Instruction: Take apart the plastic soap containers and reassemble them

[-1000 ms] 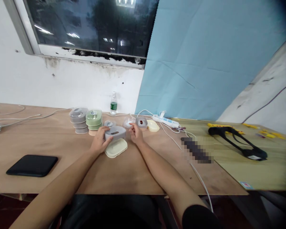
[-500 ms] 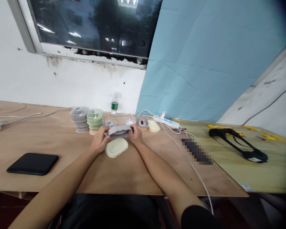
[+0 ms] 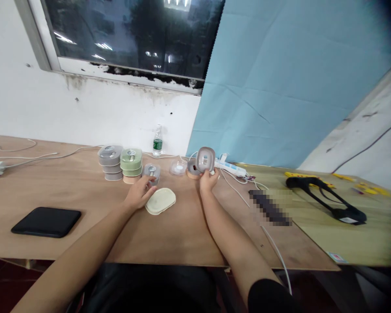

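Grey box (image 3: 205, 159), centre frame: raised on edge above table (image 3: 68, 191) | right hand (image 3: 208, 181): fingers clamped on its lower rim | left hand (image 3: 139, 194): loose, fingers apart, touching cream lid (image 3: 161, 201) | I judge the box in mid-handling; next move calls for a bare spot near stacked boxes (image 3: 130, 164).

Makeshift workshop: plywood bench (image 3: 68, 191), power strip (image 3: 230, 166).

Grey lid (image 3: 205, 159); cream lid (image 3: 160, 201); tablet (image 3: 46, 221) black, possibly navy.
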The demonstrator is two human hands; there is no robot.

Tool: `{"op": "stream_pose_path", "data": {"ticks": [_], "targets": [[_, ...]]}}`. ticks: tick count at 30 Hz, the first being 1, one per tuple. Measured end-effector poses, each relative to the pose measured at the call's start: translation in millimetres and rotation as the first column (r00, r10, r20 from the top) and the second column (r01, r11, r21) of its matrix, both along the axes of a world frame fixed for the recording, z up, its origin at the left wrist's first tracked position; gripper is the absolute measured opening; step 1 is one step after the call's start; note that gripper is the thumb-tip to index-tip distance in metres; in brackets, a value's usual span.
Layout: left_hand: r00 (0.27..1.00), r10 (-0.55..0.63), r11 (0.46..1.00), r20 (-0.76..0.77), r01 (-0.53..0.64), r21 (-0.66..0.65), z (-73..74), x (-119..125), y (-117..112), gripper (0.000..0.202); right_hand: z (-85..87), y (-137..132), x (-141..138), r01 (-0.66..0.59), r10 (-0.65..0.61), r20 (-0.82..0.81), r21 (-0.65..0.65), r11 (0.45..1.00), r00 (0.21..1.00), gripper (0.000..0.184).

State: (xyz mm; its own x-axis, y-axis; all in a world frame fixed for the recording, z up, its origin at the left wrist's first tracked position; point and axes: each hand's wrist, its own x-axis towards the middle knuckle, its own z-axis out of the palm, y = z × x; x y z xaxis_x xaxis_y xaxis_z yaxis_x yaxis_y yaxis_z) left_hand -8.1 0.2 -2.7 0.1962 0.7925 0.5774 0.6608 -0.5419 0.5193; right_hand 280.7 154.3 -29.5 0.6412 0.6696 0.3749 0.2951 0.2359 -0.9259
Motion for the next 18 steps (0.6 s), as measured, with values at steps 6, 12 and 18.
{"op": "stream_pose_path", "data": {"ticks": [6,12,18], "targets": [[1.000,0.001,1.000,-0.025,-0.001,-0.017,-1.1,0.0,1.0,0.036,-9.3,9.4,1.5,-0.063,0.063,-0.002,-0.012,0.998,0.998,0.053],[0.999,-0.005,1.000,-0.034,0.005,-0.017,-0.1,0.5,0.1,0.037,-7.7,7.1,3.6,-0.021,0.026,0.179,-0.031,0.999,0.984,0.042],[0.999,-0.012,1.000,-0.036,0.011,-0.024,1.3,1.4,-0.7,0.037,3.6,-6.3,-3.2,0.067,-0.085,0.491,0.053,0.996,0.867,0.037]]}}
